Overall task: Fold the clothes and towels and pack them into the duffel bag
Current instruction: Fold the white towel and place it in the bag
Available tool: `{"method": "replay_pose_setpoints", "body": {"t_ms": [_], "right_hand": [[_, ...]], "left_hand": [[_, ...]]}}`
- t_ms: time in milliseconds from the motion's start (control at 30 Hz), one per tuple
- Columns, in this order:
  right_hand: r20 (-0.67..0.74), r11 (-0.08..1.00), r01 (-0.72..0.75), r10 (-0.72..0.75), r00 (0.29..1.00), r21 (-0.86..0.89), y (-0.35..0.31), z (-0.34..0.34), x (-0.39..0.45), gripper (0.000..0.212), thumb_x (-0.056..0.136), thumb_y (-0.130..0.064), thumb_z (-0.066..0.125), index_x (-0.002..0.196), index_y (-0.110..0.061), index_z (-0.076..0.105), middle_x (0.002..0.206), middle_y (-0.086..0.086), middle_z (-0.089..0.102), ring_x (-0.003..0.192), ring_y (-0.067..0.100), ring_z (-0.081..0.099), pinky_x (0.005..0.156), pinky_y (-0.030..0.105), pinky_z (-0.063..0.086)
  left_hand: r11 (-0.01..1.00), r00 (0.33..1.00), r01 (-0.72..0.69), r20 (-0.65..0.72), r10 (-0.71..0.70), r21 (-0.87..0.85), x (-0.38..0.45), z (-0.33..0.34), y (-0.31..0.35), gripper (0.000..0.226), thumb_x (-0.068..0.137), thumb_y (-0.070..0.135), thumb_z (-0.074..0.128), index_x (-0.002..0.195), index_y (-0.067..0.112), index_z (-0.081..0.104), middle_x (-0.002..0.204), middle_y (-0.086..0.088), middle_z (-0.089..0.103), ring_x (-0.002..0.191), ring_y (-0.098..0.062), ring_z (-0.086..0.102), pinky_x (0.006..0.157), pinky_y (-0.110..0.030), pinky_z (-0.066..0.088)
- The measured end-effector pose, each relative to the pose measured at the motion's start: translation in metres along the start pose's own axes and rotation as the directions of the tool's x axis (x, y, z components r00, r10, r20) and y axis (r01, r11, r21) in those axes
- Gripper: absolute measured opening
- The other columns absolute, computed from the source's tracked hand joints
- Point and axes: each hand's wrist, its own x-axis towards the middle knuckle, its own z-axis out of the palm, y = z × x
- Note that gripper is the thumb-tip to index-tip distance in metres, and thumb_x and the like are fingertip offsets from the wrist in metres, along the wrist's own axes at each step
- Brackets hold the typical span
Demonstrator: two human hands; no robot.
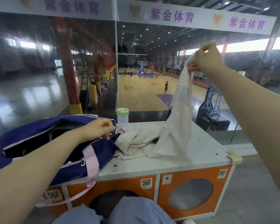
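Pinching towel point(176, 120) aloft at 2 o'clock with right hand point(206, 58); left hand point(102, 128) gripping duffel bag point(44, 143) rim at 9 o'clock; folding barely starting, packing pending.

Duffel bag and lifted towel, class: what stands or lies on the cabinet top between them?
In the head view, a crumpled pale cloth lies between duffel bag and towel, a green-lidded bottle behind.

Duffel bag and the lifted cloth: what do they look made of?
Navy duffel bag with pink straps: likely smooth woven synthetic, matte, holding broad creases. Off-white cloth pinched by the right hand: soft textile, probably cotton, hanging limp in loose folds.
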Motion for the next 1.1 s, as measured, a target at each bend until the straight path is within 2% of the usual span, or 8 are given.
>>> {"method": "replay_pose_setpoints", "body": {"t_ms": [133, 333, 567, 700, 833, 933, 1000, 1100], "right_hand": [[0.133, 0.994, 0.106, -0.110, 0.985, 0.035, -0.013, 0.017, -0.019, 0.003, 0.101, -0.013, 0.039, 0.103, -0.015, 0.040, 0.093, 0.022, 0.063, 0.054, 0.022, 0.065, 0.064, 0.041, 0.062], [0.236, 0.983, 0.170, -0.180, 0.955, 0.062, -0.036, 0.035, -0.036, 0.005, 0.101, -0.011, 0.041, 0.105, -0.013, 0.043, 0.101, 0.020, 0.061, 0.055, 0.019, 0.070, 0.055, 0.026, 0.058], [0.392, 0.980, 0.171, -0.197, 0.899, 0.101, -0.028, 0.048, -0.059, 0.005, 0.094, -0.007, 0.053, 0.099, -0.006, 0.055, 0.082, 0.014, 0.060, 0.054, 0.020, 0.064, 0.056, 0.029, 0.057], [0.579, 0.983, 0.055, -0.150, 0.801, 0.177, -0.019, 0.056, -0.081, 0.010, 0.092, -0.002, 0.054, 0.101, -0.003, 0.059, 0.082, 0.014, 0.060, 0.060, 0.017, 0.061, 0.060, 0.026, 0.057], [0.693, 0.950, -0.162, -0.072, 0.717, 0.266, -0.004, 0.058, -0.096, 0.023, 0.087, 0.003, 0.052, 0.105, -0.008, 0.059, 0.083, 0.010, 0.058, 0.061, 0.014, 0.055, 0.057, 0.024, 0.046], [0.781, 0.986, -0.044, -0.101, 0.617, 0.162, 0.028, 0.064, -0.107, 0.030, 0.078, -0.004, 0.057, 0.108, -0.009, 0.059, 0.083, 0.006, 0.058, 0.067, 0.017, 0.051, 0.059, 0.025, 0.043], [0.822, 0.997, 0.080, -0.044, 0.567, -0.002, 0.051, 0.067, -0.116, 0.035, 0.073, -0.014, 0.061, 0.108, -0.010, 0.062, 0.093, 0.008, 0.063, 0.078, 0.028, 0.056, 0.072, 0.037, 0.053], [0.867, 0.948, 0.256, 0.038, 0.497, -0.188, 0.081, 0.066, -0.128, 0.019, 0.082, -0.016, 0.065, 0.100, -0.007, 0.067, 0.082, 0.001, 0.060, 0.070, 0.011, 0.051, 0.065, 0.027, 0.044]], "left_hand": [[0.995, 0.999, -0.012, 0.044, 0.016, -0.099, 0.001, 0.036, 0.029, 0.017, 0.095, 0.027, 0.060, 0.098, 0.010, 0.060, 0.090, -0.007, 0.068, 0.079, -0.017, 0.067, 0.076, -0.031, 0.055], [0.929, 0.998, -0.054, -0.001, 0.057, -0.367, 0.011, 0.095, 0.082, 0.068, 0.081, 0.055, 0.068, 0.135, 0.022, 0.042, 0.123, 0.008, 0.060, 0.109, -0.012, 0.063, 0.092, -0.033, 0.053], [0.798, 0.875, -0.397, -0.449, 0.180, -0.453, 0.002, 0.087, 0.138, 0.054, 0.087, 0.043, 0.066, 0.131, 0.031, 0.038, 0.127, 0.006, 0.053, 0.113, -0.010, 0.055, 0.086, -0.026, 0.050], [0.765, 0.876, -0.433, -0.422, 0.232, -0.477, -0.010, 0.060, 0.154, 0.020, 0.096, 0.032, 0.057, 0.113, 0.023, 0.058, 0.106, 0.000, 0.065, 0.092, -0.011, 0.065, 0.078, -0.027, 0.054], [0.847, 0.904, -0.334, -0.396, 0.163, -0.414, -0.017, 0.043, 0.141, 0.031, 0.096, 0.035, 0.052, 0.102, 0.009, 0.067, 0.089, -0.006, 0.063, 0.077, -0.019, 0.059, 0.069, -0.035, 0.047], [0.906, 0.890, -0.314, -0.421, 0.177, -0.282, -0.021, 0.039, 0.122, 0.034, 0.092, 0.032, 0.048, 0.096, 0.000, 0.060, 0.086, -0.006, 0.055, 0.077, -0.017, 0.051, 0.072, -0.035, 0.038], [0.918, 0.884, -0.289, -0.443, 0.148, -0.270, -0.025, 0.040, 0.113, 0.024, 0.098, 0.028, 0.043, 0.092, 0.015, 0.062, 0.085, 0.003, 0.058, 0.079, -0.011, 0.052, 0.070, -0.030, 0.040], [0.912, 0.871, -0.221, -0.491, 0.025, -0.346, -0.027, 0.040, 0.100, 0.021, 0.100, 0.025, 0.039, 0.101, 0.026, 0.060, 0.095, 0.004, 0.060, 0.088, -0.011, 0.055, 0.069, -0.029, 0.043]]}}
